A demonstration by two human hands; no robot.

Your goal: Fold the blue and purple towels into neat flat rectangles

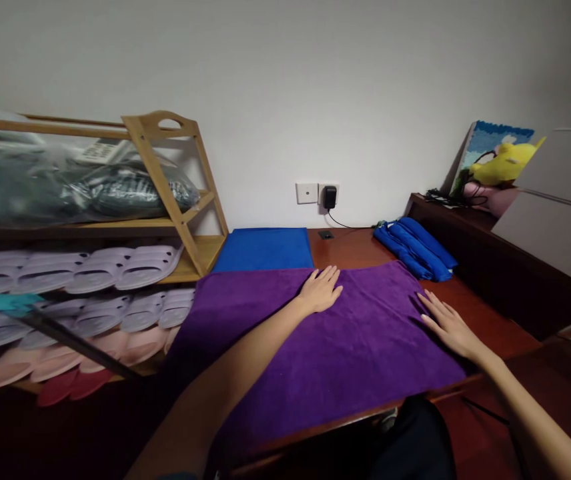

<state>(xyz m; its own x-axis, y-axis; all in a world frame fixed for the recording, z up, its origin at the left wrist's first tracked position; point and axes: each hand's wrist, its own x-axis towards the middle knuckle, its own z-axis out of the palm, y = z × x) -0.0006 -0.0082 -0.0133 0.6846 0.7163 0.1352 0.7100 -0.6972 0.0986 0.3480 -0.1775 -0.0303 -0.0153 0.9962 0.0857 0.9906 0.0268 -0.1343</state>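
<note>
A purple towel [345,353] lies spread over the reddish-brown desk, with slight wrinkles toward its right side. Near the towel's far edge, my left hand [321,290] rests flat on it, fingers stretched out. My right hand [448,323] is at the towel's right edge with its fingers spread; whether it touches the cloth I cannot tell. Neither hand holds anything. Behind the towel, a flat blue cloth [270,248] is partly covered by it. A folded blue bundle [415,248] lies at the back right of the desk [348,248].
On the left stands a wooden rack [165,173] with bagged items [115,190] and several rows of slippers [148,265]. A black plug [330,197] sits in the wall socket, its cord reaching the desk. At right are a yellow plush toy [503,165] and grey-white boxes [560,220].
</note>
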